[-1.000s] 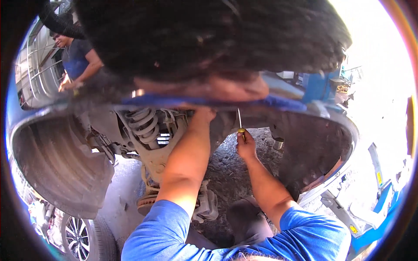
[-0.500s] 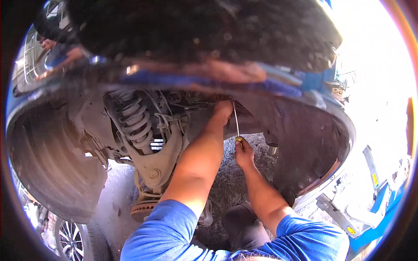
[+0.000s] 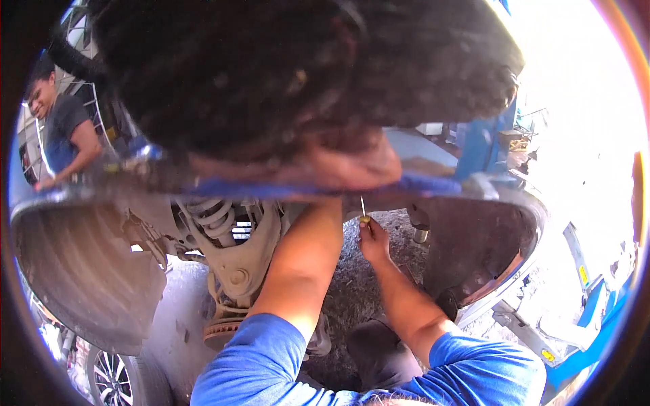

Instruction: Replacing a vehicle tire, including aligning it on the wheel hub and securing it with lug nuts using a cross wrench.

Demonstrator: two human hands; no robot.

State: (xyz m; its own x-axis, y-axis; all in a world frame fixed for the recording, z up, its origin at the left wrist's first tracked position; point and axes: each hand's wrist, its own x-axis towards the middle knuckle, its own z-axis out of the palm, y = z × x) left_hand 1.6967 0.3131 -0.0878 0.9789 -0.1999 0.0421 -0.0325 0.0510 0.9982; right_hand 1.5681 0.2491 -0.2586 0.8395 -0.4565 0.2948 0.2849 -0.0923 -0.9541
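Observation:
My right hand (image 3: 374, 241) is closed around the yellowish handle of a screwdriver (image 3: 365, 220), below the wheel arch edge. The screwdriver's thin, pale shaft points upward, and its upper end disappears behind the arch edge. My left forearm (image 3: 305, 254) reaches up into the wheel well beside the suspension. My left hand is hidden behind the arch edge, so its fingers and anything in them cannot be seen. Left of that forearm are a coil spring (image 3: 215, 218) and a dirty metal control arm (image 3: 244, 254).
A rusty brake disc (image 3: 222, 333) sits below the control arm. Wheel arch liners (image 3: 88, 271) curve at both sides. A removed wheel (image 3: 122, 379) stands at the lower left, a blue lift arm (image 3: 588, 338) at the right. Another person (image 3: 68, 135) is at the far left. A dark blurred mass fills the top.
The arch edge sits lower in view and now covers my left hand and more of the screwdriver shaft. My right hand has shifted slightly left and down. The other person shows more fully.

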